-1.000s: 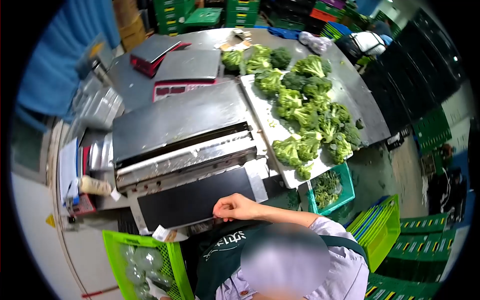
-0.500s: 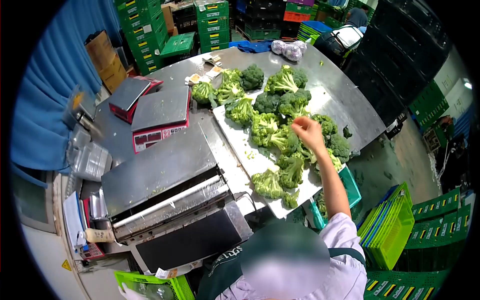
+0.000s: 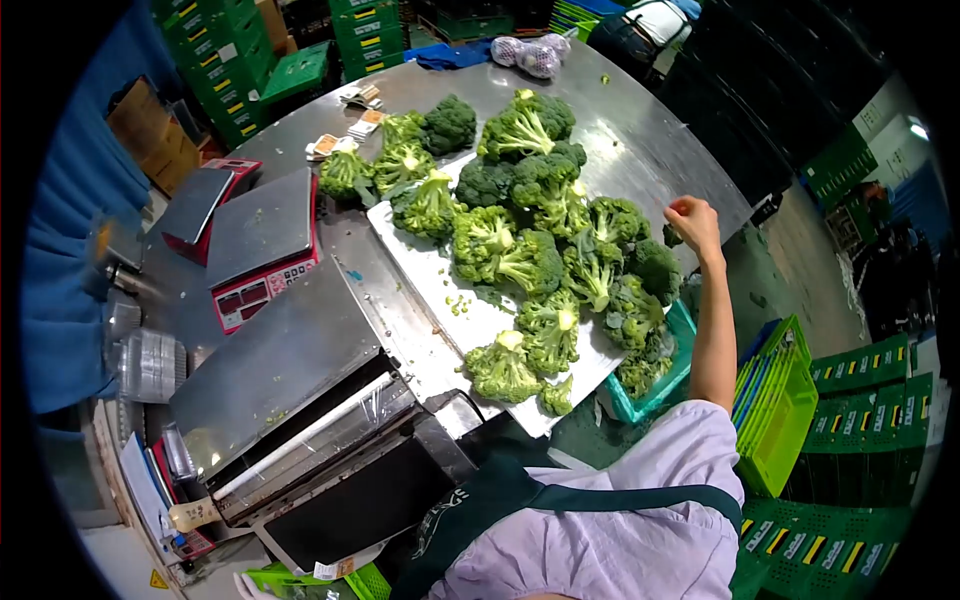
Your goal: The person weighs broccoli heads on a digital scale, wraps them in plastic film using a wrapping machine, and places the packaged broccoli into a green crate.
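My right hand (image 3: 697, 225) is raised over the right edge of the metal table, its fingers pinched together. Whatever lies between the fingertips is too small to make out. Just below them a dark green leaf (image 3: 672, 235) lies beside the broccoli pile. Several broccoli heads (image 3: 520, 265) are heaped on a white board (image 3: 490, 335), many with cut stems facing up. Under the board's right corner hangs a teal bag (image 3: 640, 405) with broccoli pieces in it. I cannot see my left hand.
Red scales (image 3: 262, 235) and a film-wrapping machine (image 3: 290, 400) stand left. Bagged white-netted produce (image 3: 540, 58) lies at the far edge. Lime crates (image 3: 780, 420) are stacked right. By a green crate (image 3: 365, 582) at bottom left is a pale glove-like shape (image 3: 250, 588), owner unclear.
My right hand has moved from above the broccoli pile to the right, past its edge. The whole view has shifted, and more of my apron and sleeve shows.
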Demonstrator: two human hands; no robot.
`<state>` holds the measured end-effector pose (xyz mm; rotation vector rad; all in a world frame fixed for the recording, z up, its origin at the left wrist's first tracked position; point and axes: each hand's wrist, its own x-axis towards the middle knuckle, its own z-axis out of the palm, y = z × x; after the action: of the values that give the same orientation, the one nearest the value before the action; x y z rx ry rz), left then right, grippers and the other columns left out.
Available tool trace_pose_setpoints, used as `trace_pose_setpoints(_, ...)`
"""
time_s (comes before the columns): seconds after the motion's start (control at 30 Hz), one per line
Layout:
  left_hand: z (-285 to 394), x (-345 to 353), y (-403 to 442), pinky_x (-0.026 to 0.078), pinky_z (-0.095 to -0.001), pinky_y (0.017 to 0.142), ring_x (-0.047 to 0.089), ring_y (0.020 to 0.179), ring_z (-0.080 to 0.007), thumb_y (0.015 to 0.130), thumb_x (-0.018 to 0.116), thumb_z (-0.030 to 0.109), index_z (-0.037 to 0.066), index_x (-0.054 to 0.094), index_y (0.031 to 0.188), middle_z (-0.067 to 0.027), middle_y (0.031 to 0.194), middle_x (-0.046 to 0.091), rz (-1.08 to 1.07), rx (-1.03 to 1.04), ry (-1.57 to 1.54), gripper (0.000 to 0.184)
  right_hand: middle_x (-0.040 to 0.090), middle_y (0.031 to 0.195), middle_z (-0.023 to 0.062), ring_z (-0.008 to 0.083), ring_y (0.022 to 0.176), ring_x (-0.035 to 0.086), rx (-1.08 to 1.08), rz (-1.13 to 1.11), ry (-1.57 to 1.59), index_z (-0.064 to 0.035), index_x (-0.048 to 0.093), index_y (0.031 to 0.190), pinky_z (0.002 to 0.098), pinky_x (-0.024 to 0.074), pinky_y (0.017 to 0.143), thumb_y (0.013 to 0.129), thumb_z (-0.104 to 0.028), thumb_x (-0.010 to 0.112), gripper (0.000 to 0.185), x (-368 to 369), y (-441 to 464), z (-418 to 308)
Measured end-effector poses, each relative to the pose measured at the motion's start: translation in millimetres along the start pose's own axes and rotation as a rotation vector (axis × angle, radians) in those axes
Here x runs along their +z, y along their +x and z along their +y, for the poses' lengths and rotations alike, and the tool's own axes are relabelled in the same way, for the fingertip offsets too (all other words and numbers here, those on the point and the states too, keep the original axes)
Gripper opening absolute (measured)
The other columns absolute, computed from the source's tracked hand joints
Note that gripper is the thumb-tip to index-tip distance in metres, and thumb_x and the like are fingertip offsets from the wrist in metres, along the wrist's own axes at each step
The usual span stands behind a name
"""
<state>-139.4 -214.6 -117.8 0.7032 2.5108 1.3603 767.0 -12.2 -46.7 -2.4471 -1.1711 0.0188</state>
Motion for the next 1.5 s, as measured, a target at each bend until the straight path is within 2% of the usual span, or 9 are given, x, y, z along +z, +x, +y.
trace_pose_setpoints(0.2,51.0,38.0,-10.4,0.032,-0.0365,0.100,0.045,0.118,-0.0188,0.092,0.041,0.019,0.005,0.049,0.125,-0.0101,0.131,0.045,-0.078,0.027,-0.165,0.037,0.065,0.103,0.0143,0.0292,0.090,0.064,0.092,-0.172,-0.163,-0.0091,0.063,0.111,0.0402,0.0518,0.076,0.063,-0.051,0.076,0.066,3.0,-47.4,55.7)
trace_pose_setpoints(0.33,76.8,59.0,-14.9,0.035,-0.0343,0.097,0.047,0.114,-0.0204,0.091,0.049,0.018,0.005,0.050,0.125,-0.0100,0.125,0.049,-0.142,0.082,-0.215,0.036,0.051,0.121,0.0250,0.0372,0.111,0.052,0.071,-0.226,-0.149,-0.0072,0.032,0.137,0.0446,0.0456,0.089,0.049,-0.068,0.075,0.115,45.2,-58.2,67.6)
trace_pose_setpoints(0.57,57.4,66.8,16.3,0.041,-0.0334,0.089,0.053,0.104,-0.0189,0.090,0.054,0.020,0.006,0.055,0.121,-0.0073,0.116,0.056,-0.179,0.074,-0.274,0.034,0.051,0.122,0.0255,0.0349,0.110,0.053,0.173,-0.110,-0.005,-0.0038,0.042,0.131,0.0423,0.0436,0.092,0.053,-0.058,0.078,0.102,71.3,-67.7,70.1)
trace_pose_setpoints(0.77,70.7,60.2,-17.5,0.041,-0.0335,0.088,0.055,0.103,-0.0160,0.091,0.053,0.021,0.008,0.056,0.120,-0.0053,0.113,0.058,-0.167,0.055,-0.239,0.032,0.064,0.090,0.0252,0.0342,0.090,0.062,0.090,0.298,0.053,0.0013,0.058,0.108,0.0424,0.0490,0.076,0.057,-0.042,0.074,0.069,76.6,-96.0,64.4)
trace_pose_setpoints(1.0,59.6,52.6,-9.3,0.036,-0.0335,0.093,0.052,0.107,-0.0151,0.089,0.053,0.022,0.009,0.055,0.120,-0.0042,0.116,0.056,-0.228,0.044,-0.257,0.033,0.065,0.090,0.0186,0.0336,0.081,0.062,0.175,0.684,0.192,-0.0002,0.062,0.096,0.0398,0.0487,0.076,0.057,-0.041,0.075,0.058,80.9,-92.8,83.7)
trace_pose_setpoints(1.13,62.8,51.5,-10.0,0.036,-0.0339,0.094,0.053,0.107,-0.0153,0.090,0.053,0.022,0.009,0.055,0.120,-0.0046,0.116,0.056,-0.231,0.056,-0.249,0.033,0.063,0.083,0.0069,0.0173,0.075,0.060,0.395,0.795,0.662,-0.0019,0.062,0.093,0.0299,0.0483,0.069,0.062,-0.038,0.080,0.051,68.2,-76.1,93.8)
trace_pose_setpoints(1.3,53.5,53.5,-3.2,0.039,-0.0336,0.093,0.055,0.105,-0.0168,0.090,0.054,0.021,0.006,0.055,0.119,-0.0076,0.112,0.059,-0.292,0.072,-0.347,0.033,0.061,0.088,0.0057,0.0212,0.081,0.062,0.343,0.173,1.815,-0.0065,0.055,0.104,0.0355,0.0533,0.071,0.075,-0.032,0.071,0.042,45.7,-75.7,52.7)
trace_pose_setpoints(1.4,58.6,54.6,-11.8,0.040,-0.0322,0.092,0.056,0.103,-0.0158,0.089,0.055,0.021,0.005,0.055,0.117,-0.0075,0.110,0.059,-0.320,0.065,-0.392,0.032,0.061,0.111,0.0081,0.0259,0.105,0.057,0.403,-0.132,1.914,-0.0104,0.054,0.114,0.0508,0.0455,0.089,0.078,-0.039,0.065,0.047,55.2,-73.7,-2.0)
trace_pose_setpoints(1.5,66.3,50.6,-22.6,0.039,-0.0339,0.091,0.052,0.105,-0.0138,0.089,0.057,0.022,0.007,0.058,0.114,-0.0029,0.111,0.059,-0.318,0.089,-0.349,0.030,0.063,0.103,0.0081,0.0262,0.102,0.058,0.324,-0.436,1.927,-0.0117,0.056,0.107,0.0573,0.0417,0.091,0.075,-0.035,0.069,0.042,60.5,-83.2,-70.4)
